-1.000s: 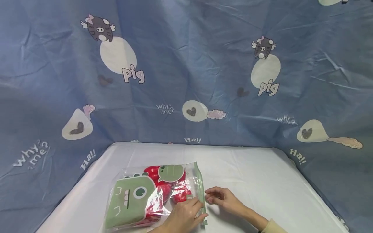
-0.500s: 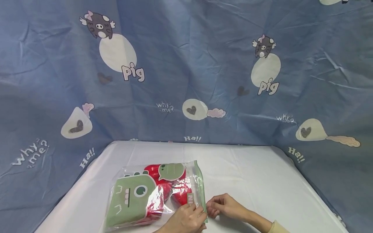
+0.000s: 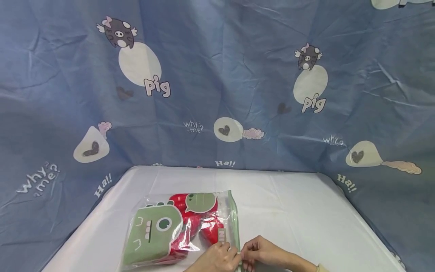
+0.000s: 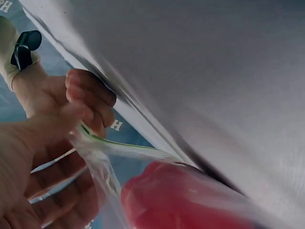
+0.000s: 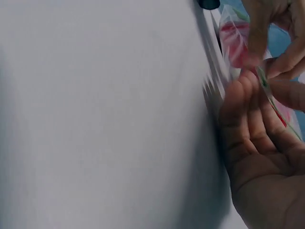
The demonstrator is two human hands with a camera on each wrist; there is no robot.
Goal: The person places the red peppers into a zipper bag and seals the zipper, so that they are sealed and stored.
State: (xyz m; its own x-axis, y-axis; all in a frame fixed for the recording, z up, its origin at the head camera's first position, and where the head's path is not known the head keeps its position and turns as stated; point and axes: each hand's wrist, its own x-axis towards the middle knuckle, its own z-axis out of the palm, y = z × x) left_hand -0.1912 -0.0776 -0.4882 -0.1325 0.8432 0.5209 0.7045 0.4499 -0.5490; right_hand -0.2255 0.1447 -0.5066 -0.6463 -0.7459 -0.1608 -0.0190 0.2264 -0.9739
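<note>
A clear zip bag [image 3: 153, 234] with a green one-eyed monster print lies on the white table. Glossy red objects [image 3: 211, 229] fill part of it; their kind is hard to make out through the plastic. Its green zip edge [image 3: 234, 217] faces right. My left hand [image 3: 217, 258] pinches the bag near the front end of that edge. At the same corner, the fingers of my right hand [image 3: 266, 251] pinch the zip end from the other side. In the right wrist view, the green strip [image 5: 265, 83] runs between the fingertips of both hands.
The white table [image 3: 306, 211] extends behind and to the right of the bag. A blue printed cloth [image 3: 217, 94] hangs behind it and along both sides. The table's front edge [image 4: 128, 102] runs close by the hands.
My right hand has come down toward the front along the zip edge and now meets the left at the corner. The left hand has shifted slightly forward to that corner; the bag stays nearly in place.
</note>
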